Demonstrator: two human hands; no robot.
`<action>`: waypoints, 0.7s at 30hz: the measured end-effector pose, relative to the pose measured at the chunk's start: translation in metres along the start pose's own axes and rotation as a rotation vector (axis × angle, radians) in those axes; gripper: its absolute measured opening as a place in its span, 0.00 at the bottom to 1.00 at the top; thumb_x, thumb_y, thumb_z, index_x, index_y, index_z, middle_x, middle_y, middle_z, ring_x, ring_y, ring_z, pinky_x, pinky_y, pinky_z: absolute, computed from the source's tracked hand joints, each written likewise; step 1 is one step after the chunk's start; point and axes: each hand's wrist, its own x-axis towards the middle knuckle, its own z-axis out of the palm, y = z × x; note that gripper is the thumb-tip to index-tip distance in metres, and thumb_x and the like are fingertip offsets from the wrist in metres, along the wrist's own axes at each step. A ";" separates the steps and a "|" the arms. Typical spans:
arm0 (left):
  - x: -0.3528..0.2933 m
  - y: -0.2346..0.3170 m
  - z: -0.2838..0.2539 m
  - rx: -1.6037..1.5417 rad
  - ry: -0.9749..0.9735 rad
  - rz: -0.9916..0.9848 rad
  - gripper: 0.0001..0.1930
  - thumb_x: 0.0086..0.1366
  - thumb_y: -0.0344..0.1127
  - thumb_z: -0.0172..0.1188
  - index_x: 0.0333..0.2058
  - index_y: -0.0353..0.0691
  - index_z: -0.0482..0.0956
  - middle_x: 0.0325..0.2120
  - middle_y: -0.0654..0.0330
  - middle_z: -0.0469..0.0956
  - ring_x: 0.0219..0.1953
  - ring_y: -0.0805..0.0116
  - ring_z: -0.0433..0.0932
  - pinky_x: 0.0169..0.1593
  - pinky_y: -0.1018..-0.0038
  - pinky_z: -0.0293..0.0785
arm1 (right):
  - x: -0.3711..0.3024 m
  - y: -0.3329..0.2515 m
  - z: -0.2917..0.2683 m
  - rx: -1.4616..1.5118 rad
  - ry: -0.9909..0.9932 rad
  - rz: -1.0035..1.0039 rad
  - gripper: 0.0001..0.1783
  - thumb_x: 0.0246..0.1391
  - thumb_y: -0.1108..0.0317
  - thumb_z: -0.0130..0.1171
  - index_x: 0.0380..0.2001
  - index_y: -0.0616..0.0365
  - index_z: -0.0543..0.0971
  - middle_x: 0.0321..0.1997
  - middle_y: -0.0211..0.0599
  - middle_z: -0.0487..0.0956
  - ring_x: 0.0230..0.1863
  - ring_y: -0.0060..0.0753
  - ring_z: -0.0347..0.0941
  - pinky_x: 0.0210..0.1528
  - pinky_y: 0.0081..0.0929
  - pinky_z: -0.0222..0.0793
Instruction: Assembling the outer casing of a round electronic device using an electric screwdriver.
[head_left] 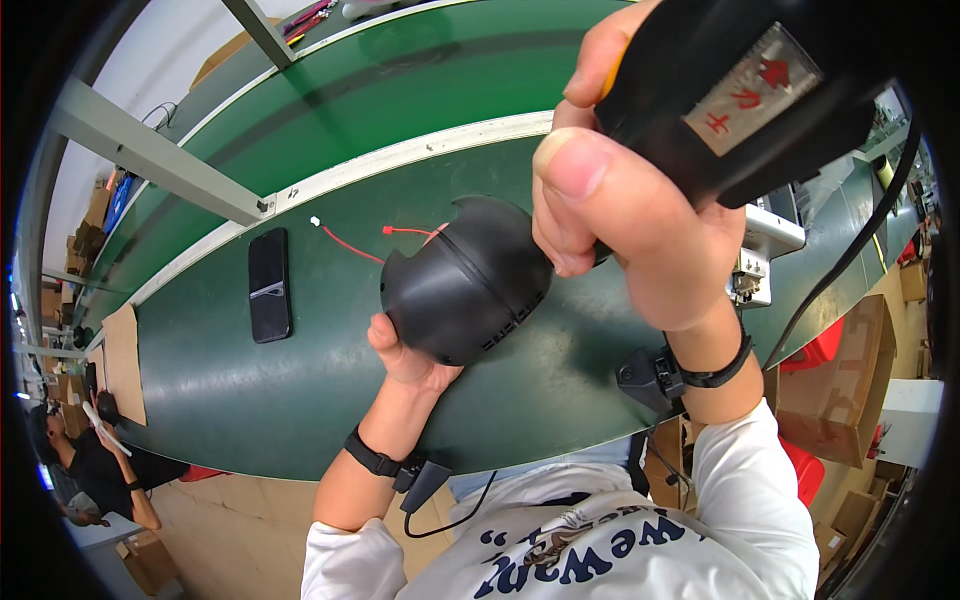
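Observation:
My left hand (405,360) is closed around the underside of a rounded black plastic housing (455,285), holding it above the green bench. Slots run along the housing's lower right side. Two thin red wires (350,243) stick out past its upper left, one ending in a white connector and the other in a red one. Raised close to the camera, my right hand (640,210) grips a black hand-held power tool (750,90) with a silvery label. The tool's working end is hidden behind my fingers, so I cannot tell whether it touches the housing.
A black smartphone (269,287) lies on the green bench (215,385) to the left. White equipment (765,240) stands at the right, near a hanging black cable (850,250). A cardboard box (835,380) sits below. Another person (105,465) is at far left.

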 end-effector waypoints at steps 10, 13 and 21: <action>0.001 -0.001 -0.009 -0.070 -0.032 -0.024 0.64 0.38 0.76 0.69 0.68 0.45 0.53 0.64 0.46 0.63 0.62 0.38 0.68 0.56 0.32 0.72 | 0.001 0.025 -0.004 -0.053 -0.034 -0.110 0.13 0.53 0.70 0.65 0.38 0.60 0.73 0.15 0.27 0.70 0.13 0.19 0.66 0.18 0.21 0.62; 0.000 0.001 -0.006 -0.074 -0.059 -0.031 0.64 0.39 0.76 0.68 0.68 0.45 0.53 0.63 0.46 0.63 0.61 0.37 0.68 0.56 0.32 0.72 | -0.005 0.007 0.004 0.104 0.017 0.065 0.14 0.52 0.71 0.66 0.39 0.61 0.73 0.15 0.26 0.70 0.13 0.17 0.65 0.18 0.20 0.61; 0.005 -0.006 0.012 -0.179 -0.136 -0.130 0.61 0.40 0.77 0.67 0.69 0.53 0.54 0.65 0.49 0.61 0.63 0.37 0.67 0.55 0.31 0.71 | 0.006 -0.048 -0.011 0.241 -0.125 0.389 0.14 0.62 0.65 0.50 0.46 0.62 0.65 0.17 0.32 0.64 0.14 0.23 0.59 0.16 0.26 0.61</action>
